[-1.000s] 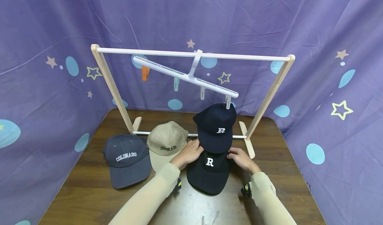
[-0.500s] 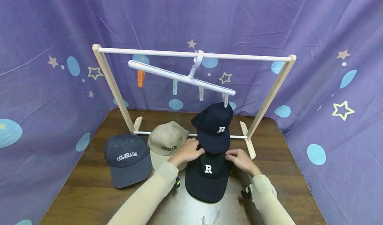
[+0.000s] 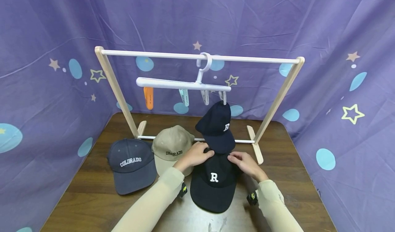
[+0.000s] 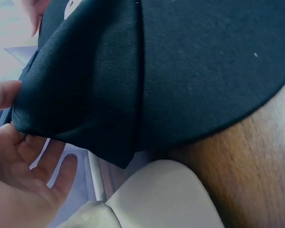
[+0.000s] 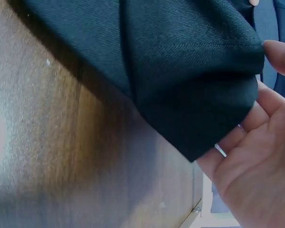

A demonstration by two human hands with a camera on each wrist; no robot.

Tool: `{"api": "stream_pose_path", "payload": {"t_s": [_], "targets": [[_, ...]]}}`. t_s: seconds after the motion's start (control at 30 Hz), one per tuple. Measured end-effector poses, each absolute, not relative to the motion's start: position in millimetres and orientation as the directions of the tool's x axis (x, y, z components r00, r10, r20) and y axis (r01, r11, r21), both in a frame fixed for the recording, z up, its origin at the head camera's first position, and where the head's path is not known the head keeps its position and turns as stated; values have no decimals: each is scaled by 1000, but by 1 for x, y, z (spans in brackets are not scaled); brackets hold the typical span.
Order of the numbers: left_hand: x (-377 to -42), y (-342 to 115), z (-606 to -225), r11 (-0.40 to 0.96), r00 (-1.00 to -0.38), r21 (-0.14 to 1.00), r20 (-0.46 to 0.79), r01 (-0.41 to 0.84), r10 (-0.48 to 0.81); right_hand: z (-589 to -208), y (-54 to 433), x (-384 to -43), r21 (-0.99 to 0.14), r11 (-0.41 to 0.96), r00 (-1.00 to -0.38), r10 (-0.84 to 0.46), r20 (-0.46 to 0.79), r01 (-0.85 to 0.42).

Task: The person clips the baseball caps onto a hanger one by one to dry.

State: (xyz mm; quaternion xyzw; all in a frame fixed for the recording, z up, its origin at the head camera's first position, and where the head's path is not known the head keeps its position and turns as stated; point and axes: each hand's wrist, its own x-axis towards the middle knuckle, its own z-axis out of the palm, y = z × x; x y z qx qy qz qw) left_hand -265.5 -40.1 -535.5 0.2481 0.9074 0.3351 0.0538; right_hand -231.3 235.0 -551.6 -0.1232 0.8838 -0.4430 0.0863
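Note:
Both hands hold a black baseball cap (image 3: 213, 191) with a white R, its brim toward the person. In the left wrist view the left hand (image 4: 23, 161) pinches the cap's edge between thumb and fingers. The right hand (image 5: 256, 128) grips the opposite edge in the right wrist view, fingers beneath the cloth. Just behind hangs a navy cap (image 3: 216, 131), also marked R, from the rightmost clip (image 3: 223, 96) of a white hanger (image 3: 182, 84). Its brim overlaps the black cap's top in the head view. The left hand (image 3: 195, 156) lies beside a beige cap (image 3: 172, 144).
A grey-blue COLORADO cap (image 3: 132, 167) lies at the left on the wooden table (image 3: 83, 201). The hanger hooks over the white bar of a wooden rack (image 3: 123, 98). An orange clip (image 3: 148, 98) and a teal clip (image 3: 184, 97) hang from it. A purple curtain (image 3: 339, 53) surrounds the table.
The hanger has swung from a steep tilt to nearly level, and the navy cap has shifted left and turned. The black cap has come slightly toward the person; the right hand has moved left.

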Motion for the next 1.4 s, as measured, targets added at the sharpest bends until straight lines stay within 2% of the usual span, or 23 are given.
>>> {"api": "stream_pose_path", "payload": {"t_s": [0.17,0.27,0.5,0.83,1.07,1.23,1.4], "targets": [[-270,-43,-545,560,-866,727,94,396,491,-550,232,-231,-799,588,-955,-289,-59,-128],[-261,-42,-532,567,-879,750,40,340,474,-549,231,-231,-796,586,-948,-314,-51,-152],[-257,-44,-531,575,-882,752,18,322,471,-544,228,-230,-793,571,-933,-361,-10,-213],[-257,-55,-525,484,-825,804,13,345,565,-540,227,-226,-814,537,-933,-360,16,-221],[-259,-60,-526,443,-786,837,-24,322,618,-538,228,-225,-853,464,-910,-413,29,-238],[-260,-66,-524,430,-744,820,-8,378,669,-537,228,-223,-832,465,-888,-455,69,-303],[-261,-69,-522,424,-699,756,61,499,713,-536,228,-222,-782,462,-848,-507,155,-418]]}}
